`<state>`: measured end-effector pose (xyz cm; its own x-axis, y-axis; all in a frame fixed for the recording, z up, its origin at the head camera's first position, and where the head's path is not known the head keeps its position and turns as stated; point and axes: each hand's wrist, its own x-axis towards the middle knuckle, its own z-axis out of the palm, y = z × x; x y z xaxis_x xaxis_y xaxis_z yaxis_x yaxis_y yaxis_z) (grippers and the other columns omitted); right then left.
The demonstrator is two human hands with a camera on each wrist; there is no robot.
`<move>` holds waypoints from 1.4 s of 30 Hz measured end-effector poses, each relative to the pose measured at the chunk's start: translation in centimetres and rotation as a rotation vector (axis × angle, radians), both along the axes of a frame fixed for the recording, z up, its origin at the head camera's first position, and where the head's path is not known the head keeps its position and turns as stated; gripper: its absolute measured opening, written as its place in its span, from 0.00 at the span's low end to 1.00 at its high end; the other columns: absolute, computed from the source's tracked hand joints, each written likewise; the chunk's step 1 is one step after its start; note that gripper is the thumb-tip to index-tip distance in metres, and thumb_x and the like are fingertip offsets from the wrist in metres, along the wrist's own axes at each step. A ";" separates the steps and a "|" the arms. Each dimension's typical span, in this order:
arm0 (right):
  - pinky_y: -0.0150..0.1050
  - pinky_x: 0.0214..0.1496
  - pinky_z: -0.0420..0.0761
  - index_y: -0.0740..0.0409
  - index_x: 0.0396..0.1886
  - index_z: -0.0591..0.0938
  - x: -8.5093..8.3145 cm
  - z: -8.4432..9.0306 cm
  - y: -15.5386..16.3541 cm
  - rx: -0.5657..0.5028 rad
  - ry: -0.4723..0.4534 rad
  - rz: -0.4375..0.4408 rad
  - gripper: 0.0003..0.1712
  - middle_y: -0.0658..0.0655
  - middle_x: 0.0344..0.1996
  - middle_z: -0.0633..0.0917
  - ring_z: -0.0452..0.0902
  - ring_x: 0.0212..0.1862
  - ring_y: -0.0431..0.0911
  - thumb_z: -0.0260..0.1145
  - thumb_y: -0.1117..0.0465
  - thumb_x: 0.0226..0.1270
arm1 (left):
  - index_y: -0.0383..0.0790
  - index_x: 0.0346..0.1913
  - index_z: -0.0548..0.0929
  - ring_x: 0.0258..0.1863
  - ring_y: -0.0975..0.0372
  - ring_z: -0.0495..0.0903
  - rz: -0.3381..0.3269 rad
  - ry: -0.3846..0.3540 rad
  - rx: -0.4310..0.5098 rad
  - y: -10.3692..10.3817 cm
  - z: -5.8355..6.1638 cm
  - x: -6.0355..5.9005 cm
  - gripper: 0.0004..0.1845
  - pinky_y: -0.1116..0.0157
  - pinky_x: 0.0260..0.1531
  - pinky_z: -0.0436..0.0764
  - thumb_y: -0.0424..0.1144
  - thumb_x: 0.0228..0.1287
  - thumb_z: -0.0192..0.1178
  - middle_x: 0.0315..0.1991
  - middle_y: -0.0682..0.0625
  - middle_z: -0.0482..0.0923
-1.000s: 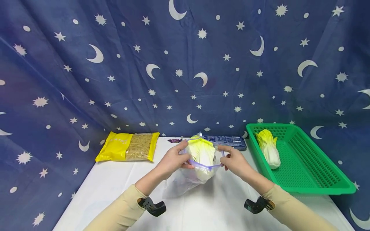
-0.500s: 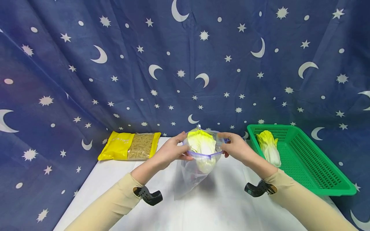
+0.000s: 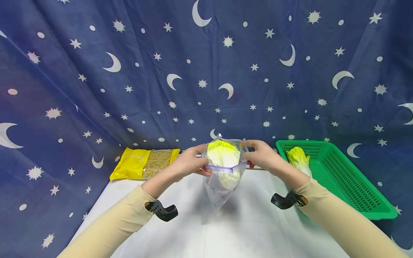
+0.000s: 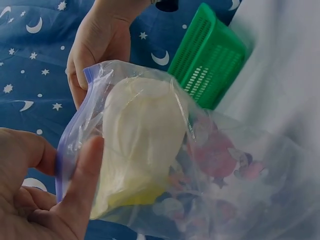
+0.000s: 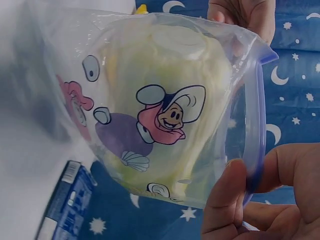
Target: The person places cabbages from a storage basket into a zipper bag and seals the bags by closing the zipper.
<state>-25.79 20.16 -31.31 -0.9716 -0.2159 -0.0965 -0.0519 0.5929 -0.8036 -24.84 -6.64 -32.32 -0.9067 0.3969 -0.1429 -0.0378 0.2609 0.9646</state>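
Pinching the purple zip rim from either side, the left hand (image 3: pixel 188 163) and right hand (image 3: pixel 262 157) hold a clear printed bag (image 3: pixel 219 190) above the bench (image 3: pixel 245 229). Between both grips, a pale cabbage (image 3: pixel 224 161) sits inside the bag.

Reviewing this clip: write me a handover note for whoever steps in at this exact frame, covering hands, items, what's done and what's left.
Left hand: pinches the left end of the purple zip rim of the clear printed plastic zip bag.
Right hand: pinches the right end of the same rim.
The bag is held up above the white table, mouth open, with a pale yellow-white napa cabbage inside.
A second napa cabbage lies in the green plastic basket to the right.
A yellow pasta packet lies at the back left.
Done: one cabbage bagged.
Left: the zip looks unsealed; likely press it shut.
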 end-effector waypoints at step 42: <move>0.40 0.37 0.87 0.70 0.78 0.61 -0.3 5.5 -1.4 0.005 -0.065 0.090 0.42 0.70 0.72 0.68 0.78 0.31 0.52 0.62 0.68 0.64 | 0.32 0.80 0.54 0.21 0.62 0.79 -0.018 0.004 -0.051 0.3 3.9 -0.8 0.37 0.69 0.29 0.86 0.29 0.69 0.50 0.32 0.42 0.77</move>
<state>-26.07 18.76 -25.79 -0.9399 -0.3016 -0.1598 -0.0534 0.5923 -0.8040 -25.62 -6.30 -28.38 -0.9001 0.4054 -0.1597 -0.0286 0.3107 0.9501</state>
